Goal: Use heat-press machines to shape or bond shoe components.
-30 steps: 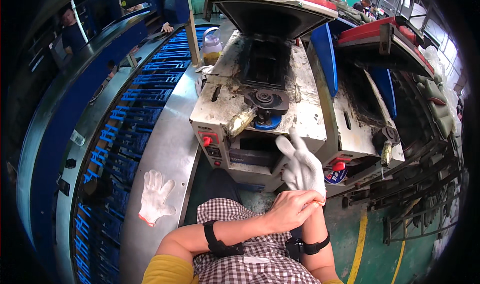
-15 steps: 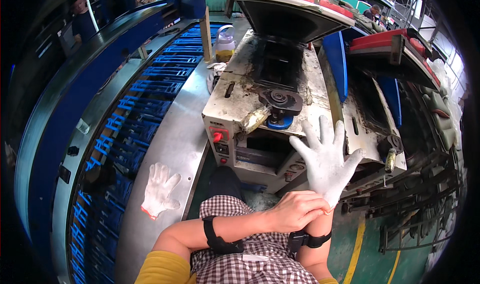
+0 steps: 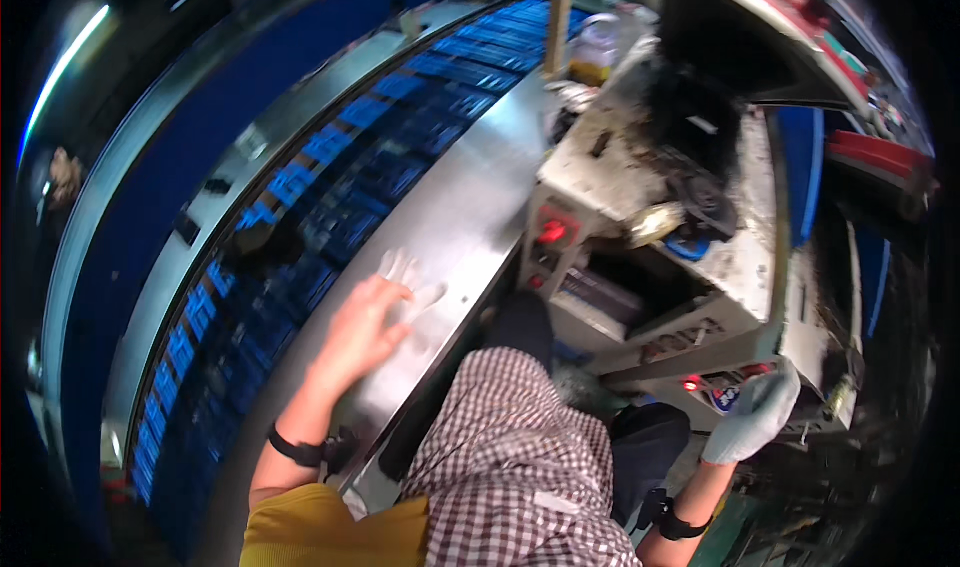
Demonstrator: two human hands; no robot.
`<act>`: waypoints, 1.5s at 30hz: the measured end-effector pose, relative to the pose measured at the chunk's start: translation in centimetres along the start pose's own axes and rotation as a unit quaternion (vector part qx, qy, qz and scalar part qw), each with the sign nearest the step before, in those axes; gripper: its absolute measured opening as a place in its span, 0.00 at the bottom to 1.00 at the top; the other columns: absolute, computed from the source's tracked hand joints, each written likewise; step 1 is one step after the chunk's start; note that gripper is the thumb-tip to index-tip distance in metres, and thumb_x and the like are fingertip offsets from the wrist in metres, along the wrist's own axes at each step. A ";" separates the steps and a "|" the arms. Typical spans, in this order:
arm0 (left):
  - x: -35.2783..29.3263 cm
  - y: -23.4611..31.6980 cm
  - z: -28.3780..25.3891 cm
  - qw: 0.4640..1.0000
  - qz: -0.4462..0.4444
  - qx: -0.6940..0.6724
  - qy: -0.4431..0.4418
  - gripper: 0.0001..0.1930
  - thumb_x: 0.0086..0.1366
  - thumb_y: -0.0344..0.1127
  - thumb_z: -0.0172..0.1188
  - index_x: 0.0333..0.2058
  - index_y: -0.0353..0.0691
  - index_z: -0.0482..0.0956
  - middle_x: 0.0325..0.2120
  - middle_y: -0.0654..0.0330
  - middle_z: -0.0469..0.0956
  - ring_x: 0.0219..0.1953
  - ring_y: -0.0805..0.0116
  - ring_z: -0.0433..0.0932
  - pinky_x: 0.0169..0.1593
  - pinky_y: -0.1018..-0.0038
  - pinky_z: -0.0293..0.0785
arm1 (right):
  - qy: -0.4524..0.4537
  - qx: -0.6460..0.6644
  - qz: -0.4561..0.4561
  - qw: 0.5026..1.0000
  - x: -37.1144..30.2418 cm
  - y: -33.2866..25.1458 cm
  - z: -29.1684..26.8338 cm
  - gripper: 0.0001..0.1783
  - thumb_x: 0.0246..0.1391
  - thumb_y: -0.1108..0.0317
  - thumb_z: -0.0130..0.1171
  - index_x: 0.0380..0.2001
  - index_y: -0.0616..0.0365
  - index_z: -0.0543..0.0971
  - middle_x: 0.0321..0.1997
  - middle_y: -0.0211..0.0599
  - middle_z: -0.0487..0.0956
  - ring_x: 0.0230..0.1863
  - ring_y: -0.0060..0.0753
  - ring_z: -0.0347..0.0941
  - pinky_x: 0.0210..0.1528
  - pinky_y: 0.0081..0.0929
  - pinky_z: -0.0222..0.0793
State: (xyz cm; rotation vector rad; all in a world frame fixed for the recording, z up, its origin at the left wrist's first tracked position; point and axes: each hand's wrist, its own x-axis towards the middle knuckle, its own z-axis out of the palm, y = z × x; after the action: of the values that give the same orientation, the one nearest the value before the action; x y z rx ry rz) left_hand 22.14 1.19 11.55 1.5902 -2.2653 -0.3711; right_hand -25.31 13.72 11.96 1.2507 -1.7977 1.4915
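Note:
My bare left hand (image 3: 362, 332) reaches over the metal ledge at the left, its thumb and fingers apart. Just beyond its fingertips lies a white knit glove (image 3: 428, 295), partly covered by the hand. Whether they touch is blurred. My right hand (image 3: 752, 417) wears a matching white glove and is raised at the right, in front of the lower panel of a machine. Its fingers appear bent, but their tips are smeared by motion, so I cannot tell what they close on, if anything.
A smooth metal ledge (image 3: 480, 192) borders a conveyor with blue bars (image 3: 365, 112). Ahead stands a worn white press machine (image 3: 615, 172) with a raised lid and a red knob (image 3: 552, 230). A jug with yellow contents (image 3: 592, 52) stands beyond the ledge.
My left hand has let go of the right glove's cuff and moved left to the glove on the ledge. My right hand has moved right and lower, its spread fingers now bent. The view has turned left.

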 end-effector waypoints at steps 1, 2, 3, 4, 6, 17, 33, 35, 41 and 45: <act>-1.2 -1.8 -0.8 0.999 -0.048 -0.008 -0.001 0.23 0.52 0.30 0.71 0.49 0.45 0.80 0.49 0.55 0.75 0.55 0.53 0.74 0.56 0.61 0.73 | 0.001 0.101 0.129 0.987 -1.5 0.9 -0.1 0.11 0.70 0.63 0.51 0.40 0.58 0.78 0.22 0.18 0.61 0.22 0.13 0.51 0.26 0.15 0.47; -2.3 -3.0 -1.4 0.995 -0.097 -0.017 0.003 0.25 0.51 0.30 0.70 0.50 0.44 0.80 0.51 0.55 0.74 0.56 0.54 0.73 0.57 0.62 0.72 | 0.001 0.197 0.255 0.947 -2.4 1.2 0.3 0.11 0.69 0.63 0.50 0.35 0.55 0.77 0.22 0.18 0.60 0.22 0.13 0.51 0.26 0.15 0.47; -3.3 -3.6 -1.7 0.990 -0.139 -0.007 -0.011 0.27 0.50 0.28 0.69 0.52 0.46 0.80 0.50 0.57 0.74 0.55 0.55 0.74 0.57 0.64 0.72 | -0.014 0.307 0.352 0.884 -2.4 -0.3 0.5 0.11 0.68 0.62 0.50 0.30 0.51 0.74 0.22 0.19 0.60 0.23 0.14 0.52 0.27 0.15 0.49; -4.4 -4.4 -1.6 0.988 -0.153 -0.004 -0.011 0.27 0.50 0.28 0.69 0.52 0.46 0.80 0.50 0.57 0.74 0.55 0.55 0.74 0.57 0.64 0.72 | -0.027 0.311 0.356 0.881 -2.9 -0.8 1.4 0.11 0.68 0.62 0.50 0.30 0.51 0.74 0.22 0.19 0.60 0.23 0.14 0.52 0.27 0.15 0.49; -6.0 -6.2 -0.5 0.985 -0.158 -0.045 -0.059 0.29 0.50 0.27 0.69 0.53 0.49 0.80 0.49 0.58 0.74 0.55 0.56 0.74 0.57 0.65 0.72 | -0.038 0.351 0.433 0.829 -3.8 -1.7 3.6 0.11 0.69 0.61 0.50 0.32 0.50 0.75 0.23 0.20 0.61 0.25 0.14 0.54 0.28 0.16 0.52; -2.2 -4.5 2.9 0.991 -0.108 -0.066 0.050 0.09 0.57 0.23 0.59 0.36 0.39 0.83 0.36 0.60 0.79 0.44 0.64 0.79 0.47 0.68 0.75 | -0.490 0.320 0.268 0.765 -8.2 -10.1 9.1 0.08 0.67 0.70 0.58 0.46 0.59 0.80 0.35 0.29 0.78 0.36 0.18 0.73 0.40 0.19 0.69; 3.3 8.2 8.1 0.530 -0.130 -0.837 -0.041 0.07 0.74 0.28 0.52 0.49 0.44 0.71 0.45 0.47 0.81 0.53 0.60 0.80 0.58 0.63 0.77 | -0.508 0.583 0.438 0.458 -7.0 -12.0 14.2 0.20 0.70 0.58 0.52 0.52 0.65 0.76 0.31 0.33 0.83 0.25 0.13 0.70 0.29 0.14 0.66; 3.6 8.3 8.3 0.399 -0.147 -0.905 -0.033 0.09 0.74 0.29 0.52 0.50 0.45 0.70 0.45 0.47 0.81 0.57 0.59 0.78 0.59 0.61 0.75 | -0.452 0.596 0.506 0.430 -6.8 -13.5 12.8 0.22 0.71 0.56 0.51 0.54 0.66 0.75 0.32 0.34 0.83 0.26 0.14 0.70 0.30 0.15 0.68; 5.3 8.2 11.5 0.951 0.065 -0.267 0.144 0.04 0.60 0.22 0.60 0.32 0.36 0.83 0.32 0.53 0.76 0.31 0.60 0.78 0.36 0.65 0.73 | -0.404 0.485 0.358 0.688 -8.6 -14.2 11.4 0.11 0.63 0.66 0.62 0.44 0.59 0.78 0.39 0.37 0.81 0.35 0.30 0.78 0.43 0.27 0.75; 7.1 7.9 12.1 0.870 -0.108 -0.469 0.109 0.05 0.68 0.26 0.57 0.36 0.35 0.82 0.32 0.63 0.79 0.29 0.60 0.81 0.33 0.64 0.76 | -0.414 0.248 -0.092 0.871 -7.2 -12.9 11.5 0.12 0.45 0.77 0.67 0.35 0.53 0.80 0.35 0.39 0.82 0.34 0.47 0.80 0.37 0.38 0.75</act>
State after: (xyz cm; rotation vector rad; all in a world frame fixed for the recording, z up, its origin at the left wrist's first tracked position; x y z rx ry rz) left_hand 8.10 -2.69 4.68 1.2331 -1.3472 -1.0863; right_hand -8.73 5.54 9.13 2.5480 -1.6950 1.4566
